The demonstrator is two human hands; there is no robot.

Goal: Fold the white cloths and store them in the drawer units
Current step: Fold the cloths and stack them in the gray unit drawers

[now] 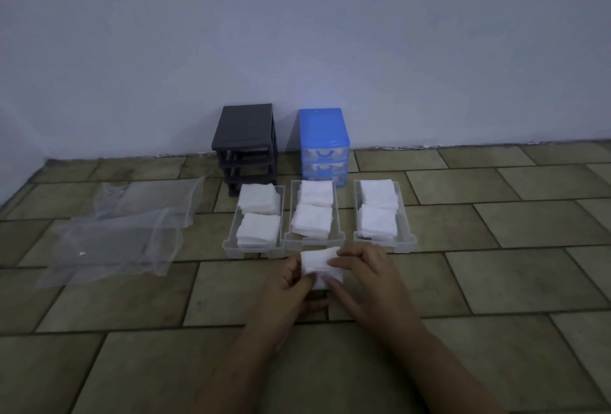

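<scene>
Room: plain pale wall meets a tiled floor, brown-green rectangular tiles, dim light. No surface here, everything sits on the floor.

Against the wall: black drawer frame, its slots look vacant, and just right of it a blue drawer unit with clear drawers in place. Left of them, 2 crumpled clear plastic bags lie flat.

In front of the units, 3 clear drawers pulled out in a row, each holding 2 stacks of folded white cloths.

Task item: 1 small white cloth, partly folded, just in front of the middle drawer. Left hand pinches its left edge; right hand has its fingers on the upper right edge. Both grips grasping the cloth.

Handling, my read: very light, limp, thin, non-fragile; won't hold a crease unless pressed flat. Best held at corners or edges with fingertips, then flattened against the tile. Not slippery, but layers can shift when lifted, so carry it pinched through all layers.
</scene>
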